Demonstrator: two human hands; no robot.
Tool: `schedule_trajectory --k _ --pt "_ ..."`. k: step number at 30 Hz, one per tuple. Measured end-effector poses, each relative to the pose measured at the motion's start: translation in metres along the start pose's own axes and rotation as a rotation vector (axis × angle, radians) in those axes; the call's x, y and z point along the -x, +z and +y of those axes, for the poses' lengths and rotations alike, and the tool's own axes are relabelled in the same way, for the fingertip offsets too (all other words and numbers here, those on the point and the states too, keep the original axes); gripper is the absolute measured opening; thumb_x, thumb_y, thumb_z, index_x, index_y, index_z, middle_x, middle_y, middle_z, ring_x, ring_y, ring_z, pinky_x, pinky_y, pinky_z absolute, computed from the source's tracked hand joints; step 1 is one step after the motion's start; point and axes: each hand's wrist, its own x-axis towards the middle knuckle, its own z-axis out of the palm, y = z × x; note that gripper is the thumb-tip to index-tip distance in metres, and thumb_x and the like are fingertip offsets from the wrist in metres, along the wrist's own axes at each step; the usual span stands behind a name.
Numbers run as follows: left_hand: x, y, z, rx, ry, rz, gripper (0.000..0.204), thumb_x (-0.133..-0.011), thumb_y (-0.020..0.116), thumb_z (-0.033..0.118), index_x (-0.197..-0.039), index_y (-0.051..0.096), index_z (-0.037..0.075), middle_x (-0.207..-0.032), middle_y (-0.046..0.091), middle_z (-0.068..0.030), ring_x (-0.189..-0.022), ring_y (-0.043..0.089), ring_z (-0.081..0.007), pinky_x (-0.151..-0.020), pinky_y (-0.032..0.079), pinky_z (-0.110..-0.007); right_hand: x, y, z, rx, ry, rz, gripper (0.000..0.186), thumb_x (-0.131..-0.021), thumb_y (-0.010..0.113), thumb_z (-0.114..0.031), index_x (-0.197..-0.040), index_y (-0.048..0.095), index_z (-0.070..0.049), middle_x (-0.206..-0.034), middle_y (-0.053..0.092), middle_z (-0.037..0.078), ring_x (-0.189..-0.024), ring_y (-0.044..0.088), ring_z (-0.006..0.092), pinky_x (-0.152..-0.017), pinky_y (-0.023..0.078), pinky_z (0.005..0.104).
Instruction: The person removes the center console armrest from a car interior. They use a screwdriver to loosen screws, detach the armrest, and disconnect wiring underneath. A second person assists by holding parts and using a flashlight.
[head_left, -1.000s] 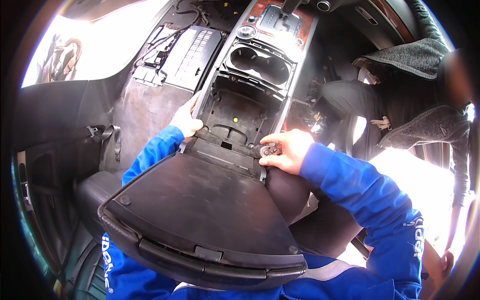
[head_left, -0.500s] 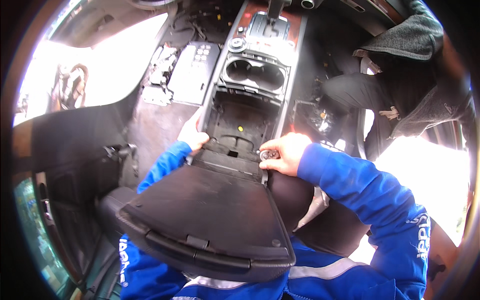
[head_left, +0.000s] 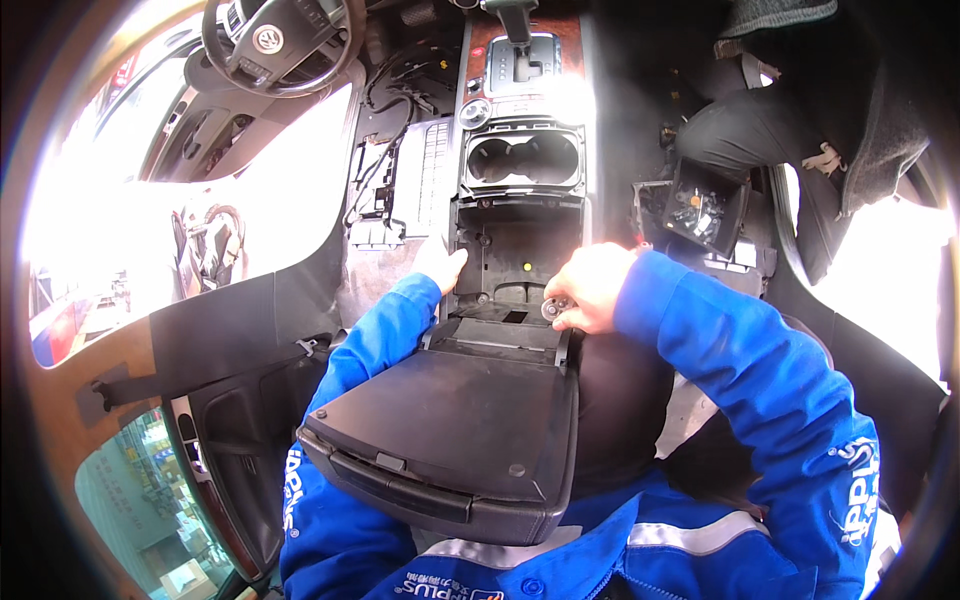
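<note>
Between the seats runs a centre console (head_left: 516, 205) with its storage bin (head_left: 500, 262) open. The bin's black padded armrest lid (head_left: 450, 420) is folded back toward me, underside up. At the bin's rear right corner, my right hand (head_left: 597, 287) is closed round a ratchet (head_left: 553, 308). Only its round metal head shows; my fingers and palm hide the rest. My left hand (head_left: 440, 266) grips the left side wall of the console, thumb at the rim, its other fingers mostly hidden. A small yellow dot (head_left: 528, 267) shows inside the bin.
Ahead are cup holders (head_left: 523, 159), a gear lever (head_left: 516, 25) and a steering wheel (head_left: 285, 40). Exposed wiring (head_left: 375, 165) runs left of the console. To the right, a black tray (head_left: 705, 207) holds small metal parts, beside another person's dark-trousered leg (head_left: 745, 135).
My view has shifted, bringing in the steering wheel and the tray of parts. Both hands stay at the same places on the console, the ratchet still in my right hand.
</note>
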Motion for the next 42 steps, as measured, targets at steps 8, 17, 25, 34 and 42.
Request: schedule_trajectory --k 8,17,25,34,42 --pt "0.005 0.017 -0.005 0.040 0.109 0.206 0.075 -0.075 0.070 0.024 -0.132 0.035 -0.010 -0.126 0.049 -0.0320 -0.120 0.048 -0.0408 -0.103 0.038 -0.039 0.019 -0.016 0.009 -0.110 -0.101 0.224 0.037 -0.076 0.071 -0.036 -0.100 0.070 -0.008 -0.085 0.068 0.015 -0.086 0.065 0.0336 -0.080 0.052 0.0405" --pt "0.004 0.014 -0.011 0.035 0.110 0.146 0.084 -0.072 0.075 0.032 -0.131 0.036 -0.014 -0.129 0.045 -0.0336 -0.124 0.043 -0.0423 -0.105 0.035 -0.039 0.097 -0.051 0.009 -0.702 -0.065 0.483 0.026 -0.079 0.071 -0.009 -0.100 0.065 0.005 -0.079 0.067 0.011 -0.073 0.062 0.0120 -0.071 0.050 0.0269" --pt "0.010 0.006 -0.008 -0.123 0.049 0.017 0.095 -0.078 0.070 0.040 -0.141 0.021 -0.010 -0.140 0.036 -0.0313 -0.132 0.035 -0.0377 -0.111 0.028 -0.035 0.224 -0.012 0.047 -0.950 0.251 0.858 0.054 -0.083 0.063 -0.034 -0.119 0.057 0.004 -0.075 0.056 0.000 -0.061 0.043 0.0032 -0.053 0.032 0.0177" --pt "0.034 0.003 -0.062 1.244 -0.188 -0.394 0.040 -0.095 0.055 0.021 -0.130 0.047 0.003 -0.121 0.057 -0.0051 -0.108 0.056 -0.0187 -0.088 0.048 -0.035 0.303 0.039 0.091 -1.400 -0.010 1.337 0.041 -0.095 0.049 -0.039 -0.111 0.054 -0.002 -0.069 0.045 0.000 -0.055 0.036 0.0079 -0.054 0.028 0.0251" --pt "0.039 0.006 -0.080 0.971 -0.044 -0.363 0.042 -0.093 0.054 0.006 -0.135 0.047 0.005 -0.116 0.060 -0.0012 -0.100 0.058 -0.0109 -0.083 0.049 -0.028 0.287 0.026 0.108 -1.271 -0.165 1.020 0.038 -0.086 0.059 -0.039 -0.096 0.056 -0.003 -0.073 0.050 0.007 -0.063 0.043 0.0158 -0.057 0.033 0.0318"
